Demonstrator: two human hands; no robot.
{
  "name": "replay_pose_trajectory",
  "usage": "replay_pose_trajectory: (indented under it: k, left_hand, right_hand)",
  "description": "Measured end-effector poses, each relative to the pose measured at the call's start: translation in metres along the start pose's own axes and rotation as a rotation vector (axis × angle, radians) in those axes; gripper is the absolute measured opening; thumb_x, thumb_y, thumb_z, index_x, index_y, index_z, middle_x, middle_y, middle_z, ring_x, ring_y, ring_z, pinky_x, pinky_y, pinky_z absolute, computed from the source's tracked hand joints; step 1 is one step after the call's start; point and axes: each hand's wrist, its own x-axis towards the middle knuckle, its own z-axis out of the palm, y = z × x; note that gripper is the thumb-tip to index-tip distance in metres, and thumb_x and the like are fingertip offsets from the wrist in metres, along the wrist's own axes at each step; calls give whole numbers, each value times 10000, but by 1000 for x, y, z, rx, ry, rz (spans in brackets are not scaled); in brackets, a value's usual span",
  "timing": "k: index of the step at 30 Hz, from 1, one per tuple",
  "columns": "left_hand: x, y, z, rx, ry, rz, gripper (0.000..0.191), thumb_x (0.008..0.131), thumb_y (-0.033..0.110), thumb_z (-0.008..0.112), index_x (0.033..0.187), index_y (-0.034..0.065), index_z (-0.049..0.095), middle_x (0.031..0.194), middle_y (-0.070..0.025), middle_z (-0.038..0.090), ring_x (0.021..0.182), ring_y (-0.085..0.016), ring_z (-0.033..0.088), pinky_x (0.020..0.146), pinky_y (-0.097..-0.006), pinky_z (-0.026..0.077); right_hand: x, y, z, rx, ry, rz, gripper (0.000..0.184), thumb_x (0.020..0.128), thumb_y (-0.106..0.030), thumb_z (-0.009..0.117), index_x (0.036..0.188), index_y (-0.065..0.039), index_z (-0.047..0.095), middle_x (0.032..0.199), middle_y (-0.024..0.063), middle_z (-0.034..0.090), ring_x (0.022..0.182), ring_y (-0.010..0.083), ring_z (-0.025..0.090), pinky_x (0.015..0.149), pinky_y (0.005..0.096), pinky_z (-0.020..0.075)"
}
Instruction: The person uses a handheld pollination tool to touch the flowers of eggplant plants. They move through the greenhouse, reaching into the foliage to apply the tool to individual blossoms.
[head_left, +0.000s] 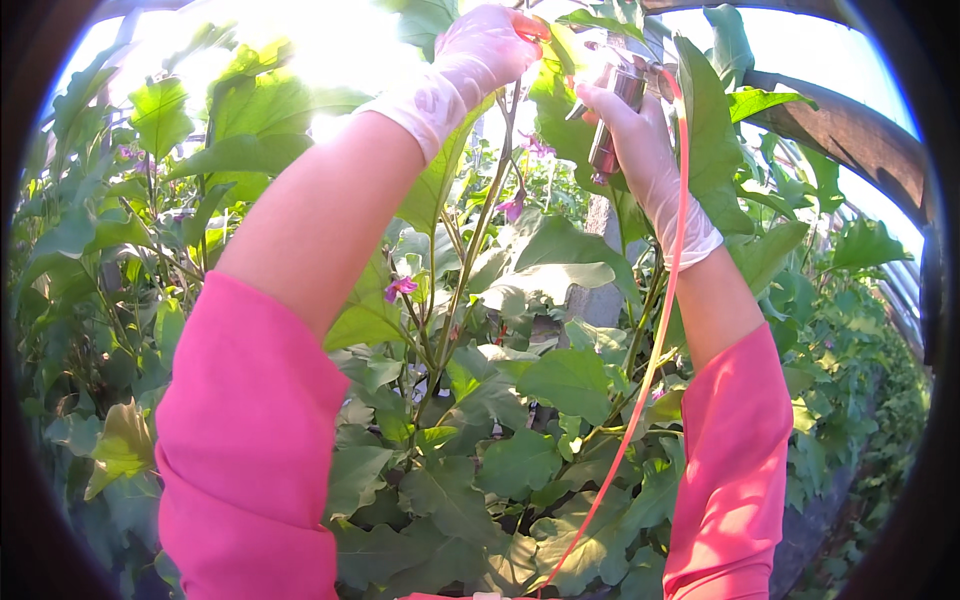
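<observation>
My left hand (480, 60), in a thin whitish glove, is raised at the top of the view. Its fingers are curled around the upper stem (484, 202) of an eggplant plant; the exact grip is partly hidden by the hand and glare. In my right hand (652, 154), gloved alike, is a shiny metal hand tool (619, 109) with a trigger-like lever, held upright among the leaves. A thin red-pink hose or strip (646, 375) runs from the tool's top, past my right wrist, to the bottom of the view. The tool's head is close to the right of my left hand.
Broad eggplant leaves (566, 382) crowd the space before me. Purple flowers (401, 288) hang among the stems. A grey post (596, 300) stands behind the foliage. A curved brown frame beam (840, 139) arches at the upper right. Bright sunlight washes out the upper left.
</observation>
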Motion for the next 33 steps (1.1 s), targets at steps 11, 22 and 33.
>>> replay_pose_trajectory:
  k: [11,22,33]
  left_hand:
    - [-2,-5,-14,-391,-57,-112,295,879,44,748,1172,53,785,1031,-49,755,904,-103,652,836,-259,520]
    - [-14,22,-9,-473,-24,-190,269,871,137,796,1129,64,802,1035,-35,773,931,-104,661,831,-255,503]
    - [-7,16,-8,-447,-27,-209,273,966,297,732,1105,74,807,1028,-29,791,834,-62,608,786,-237,488]
  right_hand:
    - [-4,2,10,-63,-81,-111,451,822,-402,766,1080,-42,679,923,58,692,844,158,636,817,347,510]
    - [-12,-4,7,71,-120,-172,401,875,-162,670,1232,18,633,1047,101,735,1020,181,694,978,340,509]
    - [-10,-1,12,66,-180,-198,297,883,-157,632,1120,22,650,978,97,727,962,188,688,952,355,522]
